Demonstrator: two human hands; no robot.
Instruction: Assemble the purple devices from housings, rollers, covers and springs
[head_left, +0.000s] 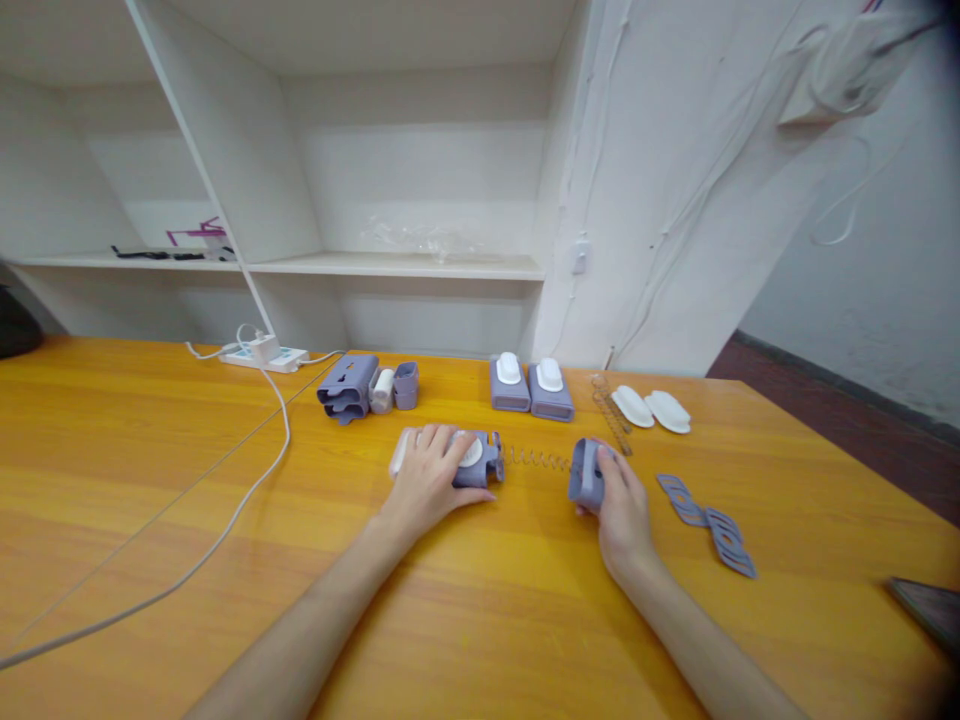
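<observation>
My left hand [429, 465] is wrapped over a purple plastic body [489, 462] lying on the table, with a white round part [471, 452] showing beside the fingers. From its right end a thin coil spring [536, 458] stretches toward a hollow purple plastic cap [585, 474]. That cap is gripped between thumb and fingers of my right hand [621, 500], its open side facing left. Whether the spring is fixed inside the cap cannot be made out.
Behind stand purple housings [352, 385], a white cylinder [382, 390], a purple cup-like part [406, 385] and two purple-and-white units [551, 395]. Rightward lie loose springs [611, 415], white oval covers [667, 411] and flat slotted purple pieces [729, 542]. A cable [225, 545] crosses the left side.
</observation>
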